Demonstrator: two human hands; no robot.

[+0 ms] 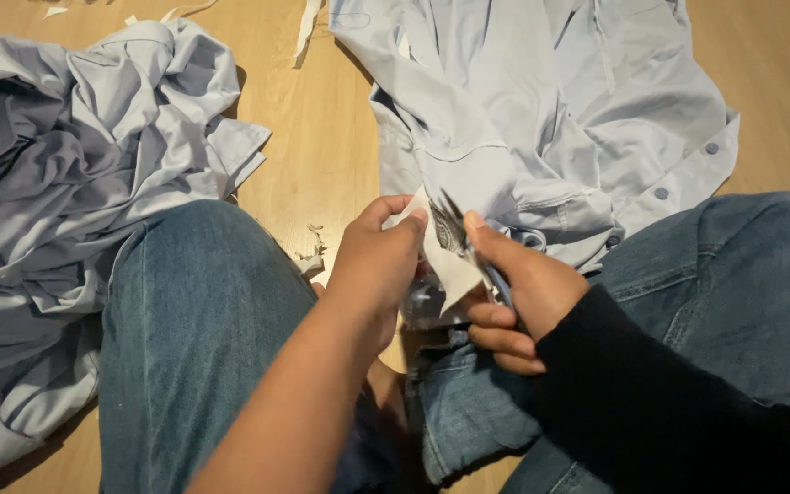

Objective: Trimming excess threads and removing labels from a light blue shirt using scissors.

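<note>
Wooden floor [322, 137] fills background, light tan. Two pale blue shirts: crumpled shirt [93, 155] at 9 o'clock, spread shirt [541, 110] at 1 o'clock, three buttons showing on its cuff edge. Few white scraps [311, 252] on floor near centre and at 12. Two knees in jeans [194, 329] at bottom. Left hand [377, 265] fingers pinching white paper tag [445, 265] at centre. Right hand [518, 293], black sleeve, fingers closed round scissors [468, 242], blades against tag.

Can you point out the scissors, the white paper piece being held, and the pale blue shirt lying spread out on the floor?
scissors [453, 222]: head view, on the dark blades.
white paper piece [450, 272]: head view, on its lower flat part.
pale blue shirt [541, 101]: head view, on the middle of its cloth.
</note>
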